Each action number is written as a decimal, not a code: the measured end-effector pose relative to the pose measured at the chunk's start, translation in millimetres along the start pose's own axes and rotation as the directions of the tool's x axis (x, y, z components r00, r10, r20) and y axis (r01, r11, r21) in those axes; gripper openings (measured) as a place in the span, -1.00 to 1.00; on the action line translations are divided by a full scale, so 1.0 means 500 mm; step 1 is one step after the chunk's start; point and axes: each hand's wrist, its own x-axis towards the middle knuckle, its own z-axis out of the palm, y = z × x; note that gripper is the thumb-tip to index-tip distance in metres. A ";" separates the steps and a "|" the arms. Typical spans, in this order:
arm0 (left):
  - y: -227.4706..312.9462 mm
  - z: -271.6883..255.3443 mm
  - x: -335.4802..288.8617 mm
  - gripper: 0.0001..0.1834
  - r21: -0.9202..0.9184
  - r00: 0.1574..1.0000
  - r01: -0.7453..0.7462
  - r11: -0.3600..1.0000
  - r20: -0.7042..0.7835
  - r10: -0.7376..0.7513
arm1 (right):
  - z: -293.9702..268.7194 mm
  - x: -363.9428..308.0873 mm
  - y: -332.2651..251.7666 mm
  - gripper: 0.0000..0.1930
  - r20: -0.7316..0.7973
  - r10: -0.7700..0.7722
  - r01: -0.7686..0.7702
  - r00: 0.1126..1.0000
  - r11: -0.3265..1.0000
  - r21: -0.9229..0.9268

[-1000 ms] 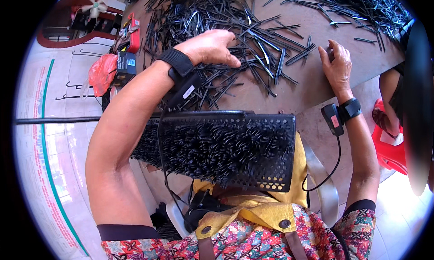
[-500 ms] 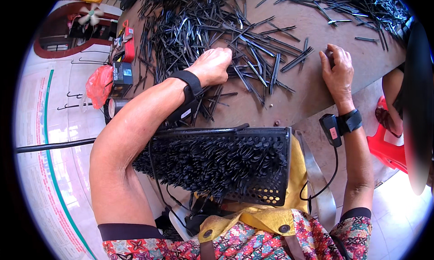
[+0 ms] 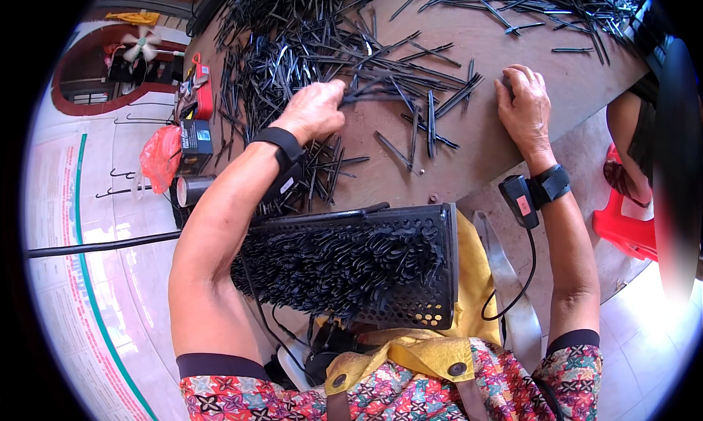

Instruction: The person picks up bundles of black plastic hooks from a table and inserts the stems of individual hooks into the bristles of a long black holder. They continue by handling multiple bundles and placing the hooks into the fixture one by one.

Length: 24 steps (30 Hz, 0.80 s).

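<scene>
Many thin black plastic-looking sticks (image 3: 282,62), whose exact kind I cannot make out, are heaped across the brown table (image 3: 469,165). My left hand (image 3: 315,112) is closed at the right edge of the heap. From its fingertips a few blurred black sticks (image 3: 377,93) point to the right. My right hand (image 3: 523,110) rests on the bare tabletop with bent fingers, its thumb apart and nothing seen in it. Just right of the left hand's sticks lie several loose ones (image 3: 430,121). Close to my body, a perforated black tray (image 3: 448,267) holds densely packed black pieces (image 3: 344,271) standing on end.
A second pile of black sticks (image 3: 586,11) lies at the far right. Along the left table edge are a red plastic bag (image 3: 161,157), a dark box (image 3: 196,137) and a metal can (image 3: 194,190). A red stool (image 3: 622,227) and another person's leg (image 3: 626,135) are at the right.
My left hand has moved left and slightly down, with sticks now trailing from its fingers. The right hand has shifted a little left. The whole view has shifted slightly.
</scene>
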 end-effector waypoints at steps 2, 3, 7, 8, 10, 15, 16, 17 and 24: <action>-0.014 -0.019 0.005 -0.79 -0.083 0.994 0.033 0.996 -0.102 -0.041 | -0.002 0.000 -0.001 -0.81 0.000 0.005 -0.005 1.000 1.000 -0.001; -0.021 -0.023 0.009 -0.80 -0.116 0.981 -0.012 0.993 -0.191 -0.011 | -0.001 0.000 -0.001 -0.82 0.001 0.004 -0.004 1.000 1.000 0.001; 0.017 -0.059 0.033 -0.74 -0.146 0.919 -0.249 0.957 -0.347 0.187 | 0.000 -0.001 0.003 -0.83 -0.006 0.004 -0.004 1.000 1.000 -0.001; 0.045 -0.067 0.038 -0.74 -0.159 0.923 -0.254 0.954 -0.334 0.190 | 0.000 -0.001 0.003 -0.83 -0.009 0.004 -0.004 1.000 1.000 -0.004; 0.066 -0.042 0.065 -0.74 -0.146 0.932 -0.267 0.953 -0.290 0.217 | -0.003 -0.001 -0.001 -0.84 -0.005 0.004 -0.004 1.000 1.000 0.011; 0.108 0.015 0.098 -0.39 -0.006 0.886 -0.389 0.921 -0.275 0.372 | -0.006 0.001 -0.003 -0.86 0.005 0.006 -0.006 1.000 1.000 0.012; 0.115 0.009 0.100 -0.31 -0.028 0.908 -0.377 0.926 -0.208 0.363 | -0.006 0.001 -0.003 -0.86 0.003 0.004 -0.004 1.000 1.000 0.014; 0.120 0.001 0.102 -0.23 -0.049 0.925 -0.362 0.931 -0.140 0.352 | -0.006 0.001 -0.003 -0.86 0.002 0.002 -0.002 1.000 1.000 0.016; 0.127 -0.016 0.095 0.11 0.119 0.916 -0.388 0.914 -0.056 0.397 | -0.005 0.001 -0.001 -0.87 0.003 0.001 -0.001 1.000 1.000 0.023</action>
